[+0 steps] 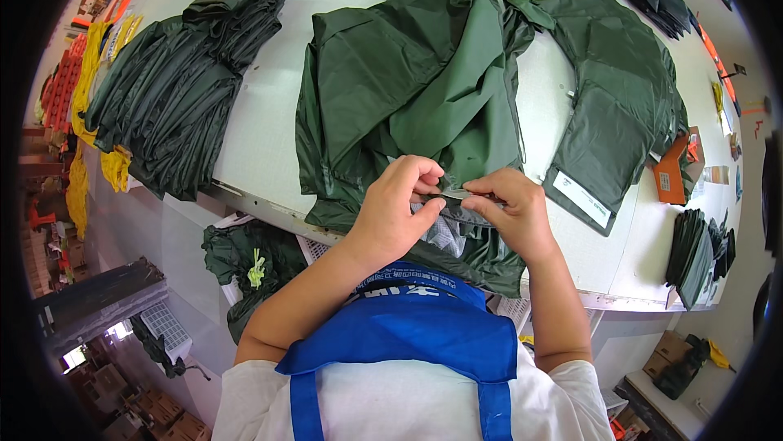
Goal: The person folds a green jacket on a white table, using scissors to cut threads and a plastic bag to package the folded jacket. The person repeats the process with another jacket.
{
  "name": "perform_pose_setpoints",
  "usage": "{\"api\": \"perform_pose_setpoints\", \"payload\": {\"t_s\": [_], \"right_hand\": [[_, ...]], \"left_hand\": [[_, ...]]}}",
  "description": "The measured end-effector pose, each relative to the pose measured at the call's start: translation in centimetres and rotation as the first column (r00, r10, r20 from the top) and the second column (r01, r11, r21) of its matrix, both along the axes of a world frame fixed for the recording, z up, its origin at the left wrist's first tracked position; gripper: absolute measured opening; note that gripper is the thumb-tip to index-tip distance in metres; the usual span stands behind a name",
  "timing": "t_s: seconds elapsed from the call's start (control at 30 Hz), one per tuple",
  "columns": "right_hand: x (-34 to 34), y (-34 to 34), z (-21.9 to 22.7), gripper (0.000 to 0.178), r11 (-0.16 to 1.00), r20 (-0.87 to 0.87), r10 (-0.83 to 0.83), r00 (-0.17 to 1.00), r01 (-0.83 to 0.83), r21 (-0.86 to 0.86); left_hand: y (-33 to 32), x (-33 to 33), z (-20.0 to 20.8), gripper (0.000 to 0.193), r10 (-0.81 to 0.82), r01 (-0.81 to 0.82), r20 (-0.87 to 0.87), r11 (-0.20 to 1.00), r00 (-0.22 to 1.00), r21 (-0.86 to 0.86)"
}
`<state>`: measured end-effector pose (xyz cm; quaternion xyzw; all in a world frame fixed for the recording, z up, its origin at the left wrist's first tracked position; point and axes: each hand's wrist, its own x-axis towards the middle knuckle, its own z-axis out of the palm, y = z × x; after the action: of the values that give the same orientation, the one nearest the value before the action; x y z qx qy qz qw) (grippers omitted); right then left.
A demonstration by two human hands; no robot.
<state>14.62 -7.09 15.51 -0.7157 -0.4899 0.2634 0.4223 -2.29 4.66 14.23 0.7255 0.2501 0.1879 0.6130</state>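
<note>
A dark green coated-fabric garment (408, 74) lies crumpled before me, its near part hanging over the table edge. Pale grey mesh lining (447, 233) shows below my hands. My left hand (398, 208) is closed, thumb and fingers pinching the garment's edge. Beside it, my right hand (515, 206) pinches a small, flat, greyish piece (457, 194) between thumb and forefinger; its exact kind is too small to tell. The two hands nearly meet over the garment.
Folded dark green garments (163, 98) form a pile at left. Another garment (616, 90) with a white label lies at right, near an orange box (673, 170). Green fabric (253, 261) fills a white crate under the table edge (269, 212).
</note>
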Motion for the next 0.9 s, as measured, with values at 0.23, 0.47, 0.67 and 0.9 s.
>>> {"api": "perform_pose_setpoints", "payload": {"t_s": [0.23, 0.47, 0.67, 0.9], "right_hand": [[1.1, -1.7, -2.5, 0.019, 0.937, -0.395, -0.312, 0.864, 0.349, 0.023], [3.2, -5.9, -6.9, 0.023, 0.710, -0.798, -0.455, 0.395, 0.701, -0.058], [1.9, -7.8, -8.6, 0.025, 0.666, -0.840, -0.499, 0.214, 0.715, -0.213], [2.2, -7.1, -9.2, 0.022, 0.739, -0.880, -0.452, 0.146, 0.614, -0.278]], "left_hand": [[0.1, -0.2, 0.0, 0.036, 0.000, -0.003, -0.025, 0.995, 1.000, -0.097], [0.4, -0.7, -0.2, 0.042, 0.002, 0.013, -0.097, 0.988, 0.995, 0.152], [1.2, -0.7, -0.9, 0.035, 0.090, -0.059, -0.080, 0.943, 0.993, 0.327], [2.1, -4.3, -3.5, 0.035, 0.141, -0.079, -0.132, 0.917, 0.981, 0.391]]}}
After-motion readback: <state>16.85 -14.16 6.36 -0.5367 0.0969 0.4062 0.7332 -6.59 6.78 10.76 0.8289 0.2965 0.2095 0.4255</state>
